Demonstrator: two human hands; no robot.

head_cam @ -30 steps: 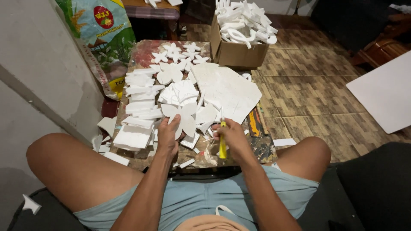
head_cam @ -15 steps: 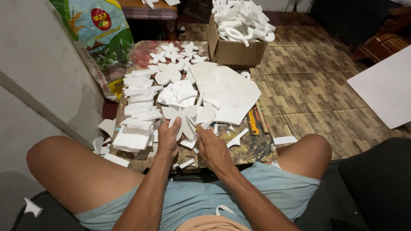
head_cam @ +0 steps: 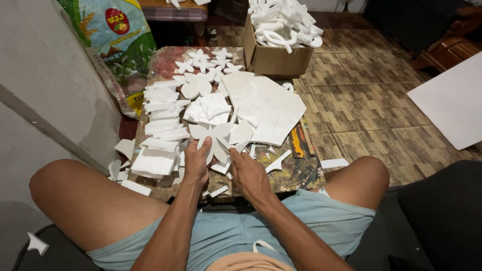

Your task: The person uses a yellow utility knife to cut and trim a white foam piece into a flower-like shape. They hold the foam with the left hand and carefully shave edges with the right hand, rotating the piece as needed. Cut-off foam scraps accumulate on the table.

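Head view, looking down: I see my left hand [head_cam: 197,159] gripping a white foam cut-out shaped like a five-petalled flower [head_cam: 213,136], thumb over one lower petal, fingers beneath. My right hand [head_cam: 247,168] lies loosely open, fingertips touching the flower's lower right edge and the small white foam offcuts [head_cam: 240,146] there; it grasps nothing that I can make out. The flower sits at the near middle of a low, paint-stained wooden board [head_cam: 296,175] resting between my knees. Left of the flower: a ragged stack of flat white foam strips [head_cam: 159,125], matte and square-edged. Right of it: a large, flat white foam sheet with angular cut edges [head_cam: 263,105]. At the far end: smaller finished white foam flowers [head_cam: 203,62], rounded petals, lying flat. Beyond the board stands a brown cardboard box [head_cam: 276,59] heaped with curved white foam pieces. A glossy printed plastic sack [head_cam: 118,45] leans against the grey wall. An orange-handled tool [head_cam: 296,140] lies on the board's right edge, beside the sheet. Floor: brown patterned tiles.
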